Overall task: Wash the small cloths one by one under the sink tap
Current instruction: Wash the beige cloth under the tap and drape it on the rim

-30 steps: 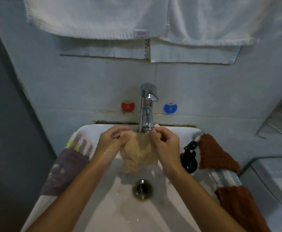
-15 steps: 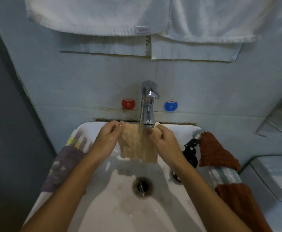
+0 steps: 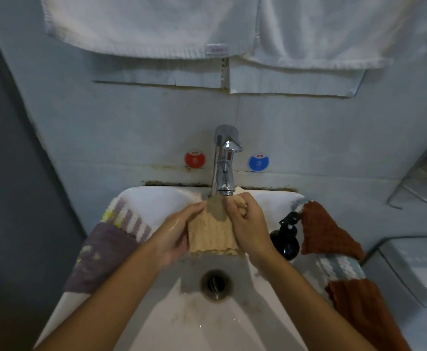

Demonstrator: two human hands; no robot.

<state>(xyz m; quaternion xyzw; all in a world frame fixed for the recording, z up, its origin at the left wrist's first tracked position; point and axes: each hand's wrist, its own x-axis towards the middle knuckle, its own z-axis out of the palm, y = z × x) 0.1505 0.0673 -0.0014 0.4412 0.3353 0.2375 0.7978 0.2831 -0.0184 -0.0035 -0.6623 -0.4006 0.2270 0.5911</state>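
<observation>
- Beige cloth (image 3: 211, 234) hung under the tap (image 3: 224, 163), wet only at its top; my left hand (image 3: 179, 231) and right hand (image 3: 248, 224) pinched it.
- Purple cloth (image 3: 101, 254) left of tap and rust cloth (image 3: 326, 231) right of it looked unwashed, I judged.

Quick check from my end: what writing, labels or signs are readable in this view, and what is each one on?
"oyo": small white letters at the top of the red round sticker on the wall, left of the tap.
"oyo": the same on the blue round sticker, right of the tap.
White symbol in the middle of each sticker: too small to read.
Tag on the hem of the white towel: blurred, unreadable.
</observation>
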